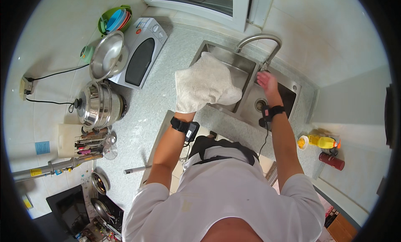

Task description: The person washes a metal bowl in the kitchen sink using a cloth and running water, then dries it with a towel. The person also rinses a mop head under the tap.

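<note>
A pale cloth (205, 80) drapes over my left hand, above the left part of the stainless steel double sink (244, 109) and the counter edge beside it. The cloth hides that hand, so its fingers cannot be made out. My right hand (267, 82) is raised near the base of the curved faucet (275, 49), over the right basin, with its palm partly showing and nothing seen in it. Below it lies a round drain strainer (260, 104). Both wrists wear black straps with small devices.
Left of the sink stand a white microwave oven (139, 60), a steel bowl (108, 55), a lidded steamer pot (94, 104) and a utensil rack (89, 145). To the right are a yellow bottle (322, 142) and a dark red container (332, 161). An open window (200, 5) is behind the sink.
</note>
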Available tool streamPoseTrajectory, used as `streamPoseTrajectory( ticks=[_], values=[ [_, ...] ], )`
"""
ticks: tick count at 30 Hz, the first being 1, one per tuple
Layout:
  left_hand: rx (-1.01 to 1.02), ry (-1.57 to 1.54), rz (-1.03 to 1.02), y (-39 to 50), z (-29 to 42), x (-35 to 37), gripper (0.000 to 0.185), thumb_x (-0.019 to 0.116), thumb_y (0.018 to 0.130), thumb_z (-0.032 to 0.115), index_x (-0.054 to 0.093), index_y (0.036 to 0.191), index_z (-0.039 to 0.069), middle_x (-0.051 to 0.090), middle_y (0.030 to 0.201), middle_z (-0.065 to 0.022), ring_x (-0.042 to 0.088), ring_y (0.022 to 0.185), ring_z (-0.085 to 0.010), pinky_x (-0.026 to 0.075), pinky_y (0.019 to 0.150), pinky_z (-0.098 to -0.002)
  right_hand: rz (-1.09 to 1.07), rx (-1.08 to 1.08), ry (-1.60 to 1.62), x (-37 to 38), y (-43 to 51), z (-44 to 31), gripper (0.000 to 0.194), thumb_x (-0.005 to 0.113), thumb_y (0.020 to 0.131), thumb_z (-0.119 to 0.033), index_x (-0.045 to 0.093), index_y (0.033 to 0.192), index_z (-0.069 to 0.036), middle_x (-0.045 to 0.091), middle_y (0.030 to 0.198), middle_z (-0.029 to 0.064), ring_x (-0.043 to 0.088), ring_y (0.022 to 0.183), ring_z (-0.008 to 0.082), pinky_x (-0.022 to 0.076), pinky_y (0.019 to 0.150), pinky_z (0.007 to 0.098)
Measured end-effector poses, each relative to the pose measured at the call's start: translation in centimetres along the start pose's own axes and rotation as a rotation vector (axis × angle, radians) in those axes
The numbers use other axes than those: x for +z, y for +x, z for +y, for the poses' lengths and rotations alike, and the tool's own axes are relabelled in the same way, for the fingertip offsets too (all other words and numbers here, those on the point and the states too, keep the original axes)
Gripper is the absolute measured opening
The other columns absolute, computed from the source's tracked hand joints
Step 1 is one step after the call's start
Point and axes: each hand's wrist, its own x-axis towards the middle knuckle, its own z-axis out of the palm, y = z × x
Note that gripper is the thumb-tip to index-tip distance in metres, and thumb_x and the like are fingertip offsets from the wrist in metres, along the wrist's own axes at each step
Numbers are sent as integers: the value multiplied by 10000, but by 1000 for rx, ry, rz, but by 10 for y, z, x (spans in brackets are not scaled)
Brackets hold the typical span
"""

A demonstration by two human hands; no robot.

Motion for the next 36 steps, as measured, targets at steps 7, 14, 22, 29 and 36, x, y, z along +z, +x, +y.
streamPoseTrajectory(
  ticks=[7,14,22,29,36],
  values=[
    [-115,-294,101,-33,13,4,635,698,901,388,497,1405,58,607,1327,-138,578,1223,-315,459,1065,-428,-505,306,536,119,-130,-8,506,580,992,-421,564,1283,-7,600,1333,184,630,1150,274,494,1004,406],
    [-843,-1693,118,-21,-8,-20,676,373,1017,526,531,1328,-53,592,1357,-195,598,1208,-339,453,1076,-432,-308,-31,298,91,-128,-48,281,660,932,-86,598,1194,-5,676,1117,108,670,1025,234,532,910,369],
    [-213,-1012,208,10,96,-79,336,559,1036,167,582,1315,-19,653,1259,-86,618,1117,-159,473,990,-317,-469,-708,51,88,-217,-144,356,621,940,-12,538,1286,-8,661,1185,125,640,1089,199,496,981,346],
    [15,-952,213,38,159,-119,290,561,1008,61,616,1278,-27,683,1180,-71,641,1042,-139,492,939,-287,-311,-890,-184,97,-265,-219,234,592,923,29,594,1155,-3,717,944,63,669,909,136,516,842,266],
    [-198,-798,174,62,161,-136,219,555,982,51,687,1150,3,710,998,-23,637,855,-89,495,738,-240,-282,-807,-378,98,-264,-253,210,573,961,-40,664,1136,31,717,978,56,665,866,102,531,791,244]
  ],
)
